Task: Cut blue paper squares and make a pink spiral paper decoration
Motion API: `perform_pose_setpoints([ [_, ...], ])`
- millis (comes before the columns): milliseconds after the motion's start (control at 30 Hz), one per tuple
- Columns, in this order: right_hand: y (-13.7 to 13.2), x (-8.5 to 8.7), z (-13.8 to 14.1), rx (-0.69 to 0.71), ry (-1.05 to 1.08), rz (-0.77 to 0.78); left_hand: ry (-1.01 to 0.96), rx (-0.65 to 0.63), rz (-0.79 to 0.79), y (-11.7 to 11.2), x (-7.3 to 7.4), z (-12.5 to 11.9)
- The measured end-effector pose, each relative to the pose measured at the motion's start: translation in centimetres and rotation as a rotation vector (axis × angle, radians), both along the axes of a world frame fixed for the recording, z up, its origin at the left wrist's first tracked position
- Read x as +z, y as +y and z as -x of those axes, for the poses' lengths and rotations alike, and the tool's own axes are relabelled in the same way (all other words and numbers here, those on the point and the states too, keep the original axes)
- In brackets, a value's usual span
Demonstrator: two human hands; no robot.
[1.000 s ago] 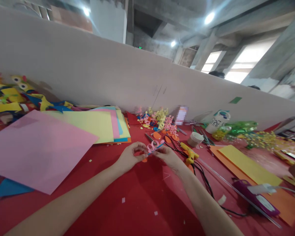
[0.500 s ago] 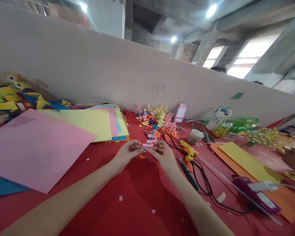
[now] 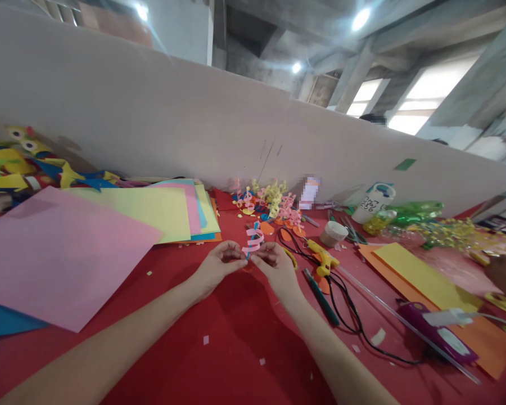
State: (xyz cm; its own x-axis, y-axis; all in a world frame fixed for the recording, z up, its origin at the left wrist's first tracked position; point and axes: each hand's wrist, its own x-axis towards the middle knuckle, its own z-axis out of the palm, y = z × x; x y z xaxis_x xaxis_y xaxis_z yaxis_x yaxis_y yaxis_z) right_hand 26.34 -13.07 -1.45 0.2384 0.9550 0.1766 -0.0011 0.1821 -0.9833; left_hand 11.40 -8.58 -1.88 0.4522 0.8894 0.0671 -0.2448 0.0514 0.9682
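Observation:
Both my hands meet over the red table point(image 3: 236, 337). My left hand point(image 3: 217, 267) and my right hand point(image 3: 276, 264) pinch the base of a small paper craft: a pink curled paper strip point(image 3: 253, 241) wound round a thin blue stick, standing upright between my fingertips. An orange paper disc shows just under my fingers. Just beyond lies a heap of similar curled paper pieces point(image 3: 272, 205) in pink and yellow.
A large pink sheet point(image 3: 63, 253) and a stack of coloured sheets point(image 3: 164, 208) lie at left. A yellow glue gun point(image 3: 322, 259) with black cable, a green pen point(image 3: 320, 287), a tape roll point(image 3: 335, 232), a bottle point(image 3: 373, 202), orange and yellow card point(image 3: 421, 275) and a purple tool point(image 3: 438, 334) lie at right. Another person's hand point(image 3: 504, 275) is at the far right edge.
The pink curled strip has gone from lying sideways between my hands to standing upright. Both hands have drifted slightly left and nearer.

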Motion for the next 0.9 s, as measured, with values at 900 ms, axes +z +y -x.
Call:
perform_pose_setpoints([
  [900, 0.2, -0.9, 0.0, 0.009, 0.084, -0.029, 0.184, 0.131, -0.331, -1.2, 0.5, -0.5],
])
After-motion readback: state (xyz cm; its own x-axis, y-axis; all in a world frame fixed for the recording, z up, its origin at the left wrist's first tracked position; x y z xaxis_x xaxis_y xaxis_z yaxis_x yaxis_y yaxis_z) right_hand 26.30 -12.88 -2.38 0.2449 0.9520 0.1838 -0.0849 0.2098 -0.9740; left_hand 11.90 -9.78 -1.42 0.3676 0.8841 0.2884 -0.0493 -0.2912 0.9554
